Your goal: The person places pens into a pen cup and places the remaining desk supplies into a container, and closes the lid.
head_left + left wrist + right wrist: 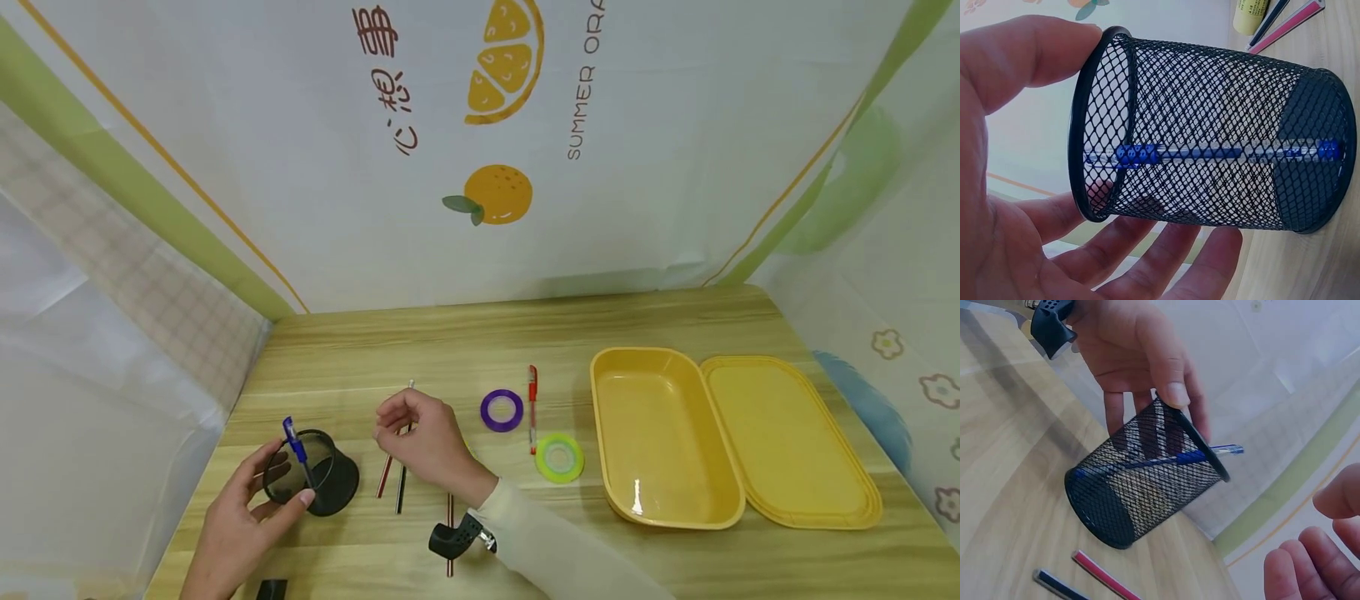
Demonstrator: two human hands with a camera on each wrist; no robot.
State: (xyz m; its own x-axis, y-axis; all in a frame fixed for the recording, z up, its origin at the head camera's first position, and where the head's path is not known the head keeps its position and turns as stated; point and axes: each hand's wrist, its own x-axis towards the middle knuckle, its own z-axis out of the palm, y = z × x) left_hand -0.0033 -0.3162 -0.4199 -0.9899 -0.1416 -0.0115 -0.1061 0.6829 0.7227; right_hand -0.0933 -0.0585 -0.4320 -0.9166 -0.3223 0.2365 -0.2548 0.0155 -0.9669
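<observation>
My left hand (238,510) grips a black mesh pen holder (1204,131) by its rim, thumb on one side and fingers on the other. The holder is tilted, and its base edge looks close to the table, though whether it touches I cannot tell. Inside leans a blue pen (297,446), its end poking past the rim. To the right of the holder, my right hand (427,437) hovers with loosely bent fingers and nothing visible between them. A red pencil (384,477) and a black pencil (401,487) lie partly hidden beneath it.
A purple tape roll (485,411), a red pen (532,408) and a green tape roll (542,468) lie mid-table. Farther right are a yellow box (637,512) and its lid (795,442). A brownish stick (450,568) passes under the right wrist. A labelled yellow cylinder (1250,15) lies near the pencils.
</observation>
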